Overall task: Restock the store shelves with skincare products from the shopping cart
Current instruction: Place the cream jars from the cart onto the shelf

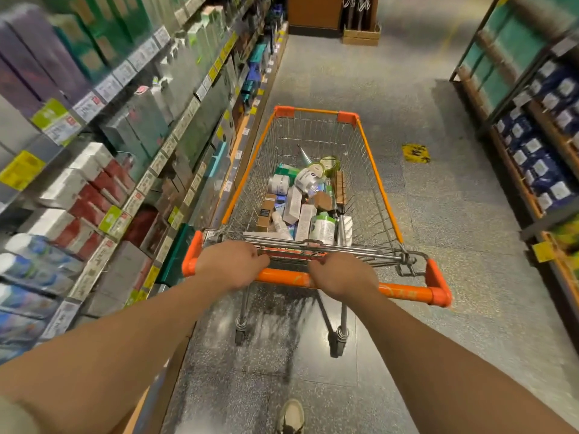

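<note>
Fingers of both hands were curled over the orange handle [404,292] of the cart [380,186], the left hand [233,265] gripping it near its left end and the right hand [343,275] gripping it close beside, near the middle, so the handle's right stretch lay bare. Both forearms reached straight out from the bottom corners. Skincare products [305,203] lay heaped in the wire basket, mostly at its near end: white and brown boxes, white bottles, a green-lidded jar [329,162] and a grey tube. The cart stood in an aisle on a speckled floor [454,214], pointing away, just beside the shelves [125,145] on the left, which were packed with boxed goods behind price tags. Other shelves [539,136] with dark blue boxes ran along the right, well apart from the cart. A yellow floor marker [415,153] lay to the cart's right. One shoe [291,416] showed at the bottom edge.
</note>
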The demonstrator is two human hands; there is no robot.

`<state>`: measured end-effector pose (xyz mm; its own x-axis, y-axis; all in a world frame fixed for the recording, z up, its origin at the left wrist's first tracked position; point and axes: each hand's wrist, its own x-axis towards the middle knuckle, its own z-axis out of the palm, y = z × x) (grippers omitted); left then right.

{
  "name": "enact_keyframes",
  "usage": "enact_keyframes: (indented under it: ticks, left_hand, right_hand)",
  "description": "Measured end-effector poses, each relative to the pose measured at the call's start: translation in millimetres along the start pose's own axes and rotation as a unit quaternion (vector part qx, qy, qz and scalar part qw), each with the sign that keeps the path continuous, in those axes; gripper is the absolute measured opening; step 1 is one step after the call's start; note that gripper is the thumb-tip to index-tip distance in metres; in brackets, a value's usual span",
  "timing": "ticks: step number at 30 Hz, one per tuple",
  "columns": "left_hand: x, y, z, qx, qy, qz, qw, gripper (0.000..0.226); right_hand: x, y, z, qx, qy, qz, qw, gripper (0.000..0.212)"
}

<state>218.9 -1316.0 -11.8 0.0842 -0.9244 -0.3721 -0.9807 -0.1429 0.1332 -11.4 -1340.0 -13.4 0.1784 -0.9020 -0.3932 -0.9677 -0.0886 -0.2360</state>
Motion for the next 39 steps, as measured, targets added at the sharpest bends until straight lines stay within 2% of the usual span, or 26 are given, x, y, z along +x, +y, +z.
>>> enact_keyframes:
  ticks: [15, 20, 22, 24, 27, 33, 39]
  left_hand:
    - [14.7, 3.6, -10.3, -0.019, -0.029, -0.018, 0.999, 0.048]
    - [17.2, -0.4, -10.9, -0.059, -0.050, -0.029, 0.997, 0.044]
    - [21.9, -3.2, -11.3, -0.108, -0.078, -0.026, 0.991, 0.043]
    - [29.0, -4.1, -17.5, -0.225, -0.104, -0.027, 0.969, 0.043]
    - [42.2, -0.9, -34.0, -0.414, -0.137, -0.039, 0.899, 0.029]
    - [96.0, 14.2, -63.9, -0.488, -0.128, -0.019, 0.863, 0.021]
    - [145.6, 30.2, -60.6, -0.525, -0.138, -0.067, 0.837, 0.018]
  right_hand:
    - [19.5, 2.3, -10.5, 0.053, -0.071, 0.004, 0.996, 0.046]
    - [28.2, 3.9, -11.4, 0.140, -0.076, -0.020, 0.987, 0.035]
    - [29.3, 4.2, -16.6, 0.201, -0.058, -0.027, 0.977, 0.034]
    - [32.3, 2.5, -25.0, 0.260, -0.038, -0.028, 0.965, 0.038]
    - [44.1, -3.8, -40.2, 0.309, -0.019, -0.014, 0.951, 0.041]
    - [80.8, -14.6, -64.5, 0.426, 0.003, 0.057, 0.903, 0.030]
    - [121.8, -10.1, -56.7, 0.467, -0.002, 0.110, 0.877, 0.026]
